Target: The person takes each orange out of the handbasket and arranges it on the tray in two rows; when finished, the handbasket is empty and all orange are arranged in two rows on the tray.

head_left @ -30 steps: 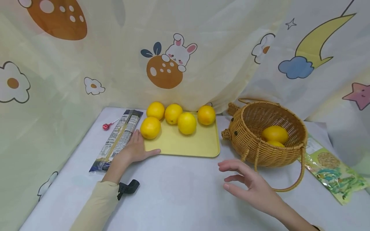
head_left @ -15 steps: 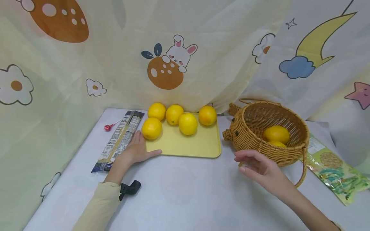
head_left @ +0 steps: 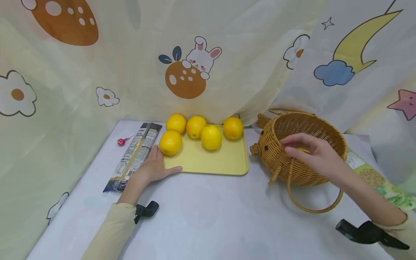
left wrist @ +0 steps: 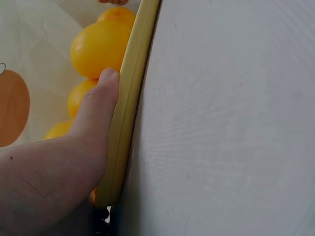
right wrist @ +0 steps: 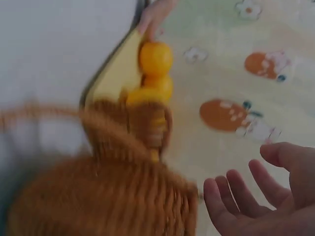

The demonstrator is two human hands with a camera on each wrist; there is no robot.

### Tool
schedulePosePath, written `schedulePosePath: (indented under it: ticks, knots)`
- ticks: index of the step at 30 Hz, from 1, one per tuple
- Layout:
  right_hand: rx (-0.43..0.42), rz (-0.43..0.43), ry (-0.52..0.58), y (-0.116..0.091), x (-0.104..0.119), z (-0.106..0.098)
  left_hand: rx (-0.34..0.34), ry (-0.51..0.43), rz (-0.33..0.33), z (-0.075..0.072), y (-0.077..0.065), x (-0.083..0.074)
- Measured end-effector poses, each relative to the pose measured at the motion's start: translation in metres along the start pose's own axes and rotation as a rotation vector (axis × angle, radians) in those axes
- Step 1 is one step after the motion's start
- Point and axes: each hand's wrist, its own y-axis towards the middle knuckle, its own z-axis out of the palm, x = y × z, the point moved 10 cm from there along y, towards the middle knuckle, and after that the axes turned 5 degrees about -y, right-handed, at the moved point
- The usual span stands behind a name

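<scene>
My left hand (head_left: pixel 151 169) lies at the left corner of a yellow tray (head_left: pixel 224 162), its fingers straight along the side and its thumb on the front edge. In the left wrist view that thumb (left wrist: pixel 101 103) touches the tray's rim. Several round yellow-orange oranges sit on the tray, the nearest orange (head_left: pixel 170 143) just beyond my left fingertips. My right hand (head_left: pixel 313 153) hovers over the mouth of a wicker pig basket (head_left: pixel 271 151), fingers loosely bent and holding nothing. It mostly hides the fruit (head_left: pixel 303 149) inside. The right wrist view shows those fingers (right wrist: pixel 241 196) apart beside the basket's rim.
Left of the tray lies a long printed packet (head_left: pixel 133 159), with a red lollipop (head_left: pixel 121 142) beyond it. A green packet (head_left: pixel 373 177) lies partly behind the basket and right forearm. The basket's handle (head_left: pixel 312 209) droops onto the white table. A patterned curtain (head_left: pixel 253 54) closes off the back.
My right hand has risen from the table in front of the basket, moving right and away from me to above its opening. The left hand and tray have stayed put.
</scene>
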Motion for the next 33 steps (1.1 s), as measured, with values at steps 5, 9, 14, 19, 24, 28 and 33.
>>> schedulePosePath:
  ticks: [5,9,14,19,24,28,33]
  knots:
    - [0.198,0.055,-0.260,0.047,-0.025,-0.024,-0.002,0.007,0.004,-0.003,0.000,0.000]
    - [0.525,0.099,-0.328,0.075,-0.054,-0.022,-0.006,0.001,0.008,-0.004,-0.001,-0.001]
    - [0.858,0.253,-0.335,0.086,-0.090,-0.017,-0.012,-0.006,0.008,-0.004,-0.002,-0.001]
    - [0.961,0.358,-0.290,0.094,-0.107,-0.016,-0.004,-0.007,0.008,-0.003,-0.003,-0.002]
    - [1.015,0.423,-0.250,0.098,-0.115,-0.012,-0.002,-0.004,-0.005,-0.001,-0.003,-0.001]
    - [1.052,0.485,-0.204,0.095,-0.123,-0.008,0.003,-0.002,-0.002,0.000,-0.002,-0.001]
    - [1.073,0.540,-0.177,0.091,-0.134,-0.001,0.000,-0.001,0.004,-0.001,-0.003,-0.002]
